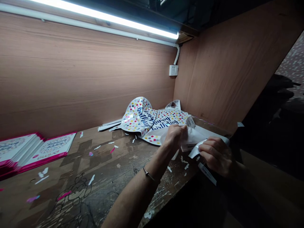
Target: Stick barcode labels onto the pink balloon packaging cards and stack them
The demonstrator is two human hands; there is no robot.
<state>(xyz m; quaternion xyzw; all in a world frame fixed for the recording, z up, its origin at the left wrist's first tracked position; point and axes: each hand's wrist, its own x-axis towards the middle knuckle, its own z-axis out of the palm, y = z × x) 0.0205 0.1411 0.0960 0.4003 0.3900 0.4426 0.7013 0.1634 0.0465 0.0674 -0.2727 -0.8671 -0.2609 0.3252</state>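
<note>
My left hand (175, 136), a bracelet on its wrist, is closed on a thin white sheet (194, 134) near the table's right end. To the right, my right hand (215, 155) is closed too, its fingertips pinching a white strip (195, 149) at the near side of the sheet. Just behind my left hand lie crumpled foil balloons (166, 117), white with coloured dots and "happy birthday" lettering. A white tag (190, 122) with small print sticks up beside them. Where the sheet joins the balloons is hidden behind my left hand.
Printed cards with pink edges (55, 146) are stacked at the left. White and pink scraps (92, 180) litter the worn wooden table (111, 171). Plywood walls (90, 72) enclose the back and right. A black line drawing (77, 190) marks the tabletop. A printed strip (207, 173) overhangs the front edge.
</note>
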